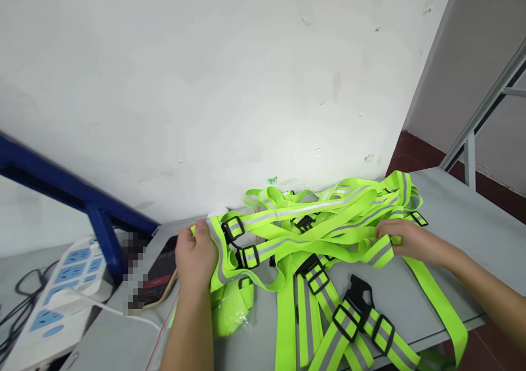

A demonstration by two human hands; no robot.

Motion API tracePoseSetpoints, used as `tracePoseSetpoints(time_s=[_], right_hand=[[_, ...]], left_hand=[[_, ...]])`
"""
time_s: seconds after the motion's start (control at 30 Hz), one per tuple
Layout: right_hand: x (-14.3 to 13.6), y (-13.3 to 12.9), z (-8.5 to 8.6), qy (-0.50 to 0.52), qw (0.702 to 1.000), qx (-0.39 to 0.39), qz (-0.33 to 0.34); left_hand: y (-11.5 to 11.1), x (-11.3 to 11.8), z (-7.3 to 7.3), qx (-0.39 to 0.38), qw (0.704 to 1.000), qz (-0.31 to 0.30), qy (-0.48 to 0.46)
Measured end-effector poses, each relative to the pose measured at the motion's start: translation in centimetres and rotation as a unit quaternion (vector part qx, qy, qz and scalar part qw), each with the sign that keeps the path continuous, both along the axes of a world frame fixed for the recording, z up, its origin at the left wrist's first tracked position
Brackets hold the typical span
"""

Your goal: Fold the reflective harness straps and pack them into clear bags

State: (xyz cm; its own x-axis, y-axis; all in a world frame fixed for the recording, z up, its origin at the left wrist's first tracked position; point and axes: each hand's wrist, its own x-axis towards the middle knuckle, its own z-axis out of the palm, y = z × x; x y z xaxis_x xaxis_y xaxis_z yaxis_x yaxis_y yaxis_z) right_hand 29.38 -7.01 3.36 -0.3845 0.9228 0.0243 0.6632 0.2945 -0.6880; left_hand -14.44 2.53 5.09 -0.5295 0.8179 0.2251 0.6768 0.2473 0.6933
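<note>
Several neon straps (pixel 308 305) trail over the grey table's (pixel 472 217) near edge. On the table, a clear bag (pixel 236 313) holds folded neon fabric. The left hand (pixel 197 256) and right hand (pixel 400 237) pinch straps above the table; behind it stands a wall (pixel 230 86).

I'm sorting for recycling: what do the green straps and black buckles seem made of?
The green straps look like matte synthetic webbing: they curl and drape. The black buckles seem smooth moulded plastic, from their chunky shapes; coated metal possible.
</note>
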Motion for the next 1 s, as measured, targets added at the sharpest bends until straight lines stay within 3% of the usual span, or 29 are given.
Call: tracePoseSetpoints(time_s=[0.1, 0.2, 0.4, 0.5, 0.6, 0.73, 0.9, 1.0], right_hand=[[1.6, 1.7, -0.5, 0.161, 0.976, 0.013, -0.144], [3.6, 3.8, -0.8, 0.329, 0.913, -0.014, -0.239], [6.3, 6.0, -1.4, 0.440, 0.872, -0.022, -0.214], [6.2, 5.6, -1.6, 0.451, 0.872, -0.033, -0.187], [4.6, 4.9, -1.1, 0.363, 0.920, -0.016, -0.150], [0.6, 4.7, 0.8, 0.097, 0.992, 0.052, -0.055], [-4.3, 6.2, 1.8, -0.133, 0.979, 0.107, 0.107], [-5.3, 7.1, 1.0, -0.217, 0.955, 0.159, 0.128]], left_hand=[[0.1, -0.2, -0.1, -0.010, 1.000, 0.006, 0.006], [0.1, -0.3, -0.1, -0.008, 1.000, 0.006, 0.005], [0.1, 0.1, 0.4, -0.006, 1.000, -0.011, -0.006], [0.1, 0.6, 0.7, -0.014, 1.000, -0.016, -0.018], [0.0, 1.0, 0.8, -0.017, 1.000, -0.014, -0.022], [-0.1, 1.5, 0.8, -0.004, 1.000, -0.014, -0.026], [-0.3, 1.7, 0.7, 0.009, 0.999, -0.021, -0.030], [-0.3, 1.2, 0.6, 0.011, 0.999, -0.013, -0.030]])
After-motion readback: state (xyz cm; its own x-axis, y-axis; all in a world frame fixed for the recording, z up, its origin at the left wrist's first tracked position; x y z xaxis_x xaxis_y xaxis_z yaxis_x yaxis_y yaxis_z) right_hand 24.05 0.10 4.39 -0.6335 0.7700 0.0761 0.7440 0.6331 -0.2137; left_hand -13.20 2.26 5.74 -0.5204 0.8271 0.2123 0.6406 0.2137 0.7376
